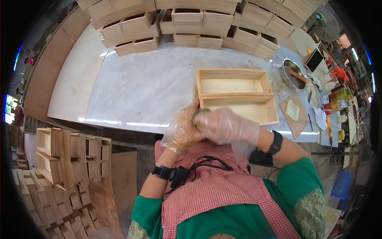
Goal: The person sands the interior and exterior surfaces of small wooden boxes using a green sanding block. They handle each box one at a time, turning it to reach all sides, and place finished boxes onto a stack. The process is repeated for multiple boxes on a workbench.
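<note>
The gloved right hand (227, 126) closes on a small dark thing (196, 115), mostly hidden. The gloved left hand (184, 128) is just beside it, at the box's near left corner; its grip cannot be told. The two-part box (237, 95) lies on the table's (139, 85) near right. Farther right stands a bowl (283, 74); stacked boxes (195, 27) line the far side.

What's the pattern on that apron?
The apron has tiny pinkish-red and white checks, seen best in the head view.

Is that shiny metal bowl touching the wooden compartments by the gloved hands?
Apart: the head view shows a strip of tabletop between the metal bowl and the wooden compartments.
</note>
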`<control>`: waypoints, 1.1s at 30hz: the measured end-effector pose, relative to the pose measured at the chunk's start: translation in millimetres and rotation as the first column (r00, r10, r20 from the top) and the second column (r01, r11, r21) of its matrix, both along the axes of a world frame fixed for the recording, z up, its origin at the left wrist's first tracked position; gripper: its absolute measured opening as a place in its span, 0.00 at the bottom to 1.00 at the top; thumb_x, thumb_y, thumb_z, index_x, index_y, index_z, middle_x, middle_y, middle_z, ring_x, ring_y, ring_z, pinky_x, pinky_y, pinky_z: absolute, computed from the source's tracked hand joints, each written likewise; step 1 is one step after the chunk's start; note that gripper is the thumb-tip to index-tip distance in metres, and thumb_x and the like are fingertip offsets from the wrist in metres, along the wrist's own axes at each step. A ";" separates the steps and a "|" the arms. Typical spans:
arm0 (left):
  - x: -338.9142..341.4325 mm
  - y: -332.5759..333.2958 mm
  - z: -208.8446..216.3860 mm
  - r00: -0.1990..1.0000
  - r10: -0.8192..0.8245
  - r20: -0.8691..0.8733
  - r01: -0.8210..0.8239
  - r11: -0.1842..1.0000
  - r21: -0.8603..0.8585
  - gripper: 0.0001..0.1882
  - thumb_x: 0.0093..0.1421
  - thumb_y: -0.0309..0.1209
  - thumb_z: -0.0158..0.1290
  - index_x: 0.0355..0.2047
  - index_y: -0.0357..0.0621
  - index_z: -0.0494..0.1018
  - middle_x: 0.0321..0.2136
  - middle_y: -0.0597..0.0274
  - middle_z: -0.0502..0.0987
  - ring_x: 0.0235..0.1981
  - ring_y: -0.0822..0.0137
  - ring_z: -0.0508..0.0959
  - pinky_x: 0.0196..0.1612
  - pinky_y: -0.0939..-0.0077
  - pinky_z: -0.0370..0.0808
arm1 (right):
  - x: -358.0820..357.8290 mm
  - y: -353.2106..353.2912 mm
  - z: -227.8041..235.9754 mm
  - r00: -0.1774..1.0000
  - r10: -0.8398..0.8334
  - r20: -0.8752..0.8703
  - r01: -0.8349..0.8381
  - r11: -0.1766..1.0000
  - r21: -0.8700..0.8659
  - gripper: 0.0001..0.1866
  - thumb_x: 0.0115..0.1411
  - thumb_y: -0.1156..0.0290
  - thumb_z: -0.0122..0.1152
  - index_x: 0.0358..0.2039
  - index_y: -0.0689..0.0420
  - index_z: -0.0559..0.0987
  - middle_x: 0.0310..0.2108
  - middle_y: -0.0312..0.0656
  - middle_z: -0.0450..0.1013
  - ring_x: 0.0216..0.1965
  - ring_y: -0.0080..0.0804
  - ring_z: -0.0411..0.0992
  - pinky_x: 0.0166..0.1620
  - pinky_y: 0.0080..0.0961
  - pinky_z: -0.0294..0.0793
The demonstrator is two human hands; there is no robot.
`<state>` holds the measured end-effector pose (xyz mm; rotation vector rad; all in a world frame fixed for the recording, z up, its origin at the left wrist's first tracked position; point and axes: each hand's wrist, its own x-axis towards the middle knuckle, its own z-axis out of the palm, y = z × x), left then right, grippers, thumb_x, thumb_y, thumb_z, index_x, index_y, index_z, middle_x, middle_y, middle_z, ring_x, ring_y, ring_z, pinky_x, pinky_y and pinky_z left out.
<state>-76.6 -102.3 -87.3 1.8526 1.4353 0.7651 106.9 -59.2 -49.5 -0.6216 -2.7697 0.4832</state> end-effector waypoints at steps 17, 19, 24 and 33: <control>8.4 0.1 -31.3 0.998 -0.018 0.062 -0.006 0.932 0.363 0.50 0.51 0.44 0.70 0.70 0.48 0.58 0.71 0.39 0.55 0.67 0.37 0.65 0.64 0.51 0.71 | 6.6 -46.3 0.9 0.982 -0.186 -0.031 0.187 0.981 0.051 0.08 0.59 0.71 0.58 0.39 0.55 0.76 0.26 0.45 0.77 0.26 0.45 0.79 0.28 0.40 0.79; 9.8 -0.1 -21.0 0.997 -0.018 -0.071 0.039 0.949 0.313 0.50 0.50 0.46 0.71 0.70 0.52 0.59 0.71 0.39 0.55 0.67 0.38 0.64 0.64 0.49 0.72 | 16.2 -52.6 2.8 0.977 -0.198 -0.081 0.205 0.975 0.084 0.08 0.59 0.72 0.57 0.39 0.55 0.76 0.23 0.42 0.75 0.23 0.43 0.78 0.27 0.38 0.79; 10.8 -6.9 -11.9 0.976 0.030 -0.216 0.028 0.965 0.260 0.52 0.47 0.50 0.73 0.69 0.59 0.60 0.71 0.41 0.55 0.67 0.38 0.63 0.65 0.48 0.71 | 131.5 -65.9 -18.9 0.884 -0.466 -0.050 0.448 0.811 0.376 0.08 0.65 0.72 0.56 0.44 0.58 0.77 0.33 0.43 0.77 0.24 0.40 0.78 0.26 0.35 0.77; 8.3 5.3 -26.2 0.961 -0.035 -0.274 0.161 0.876 0.454 0.52 0.49 0.49 0.72 0.70 0.53 0.58 0.71 0.45 0.56 0.64 0.37 0.65 0.65 0.48 0.67 | 17.5 -67.7 -16.0 0.863 -0.389 -0.322 0.414 0.910 0.012 0.04 0.61 0.72 0.53 0.35 0.57 0.73 0.23 0.49 0.75 0.24 0.48 0.78 0.26 0.42 0.78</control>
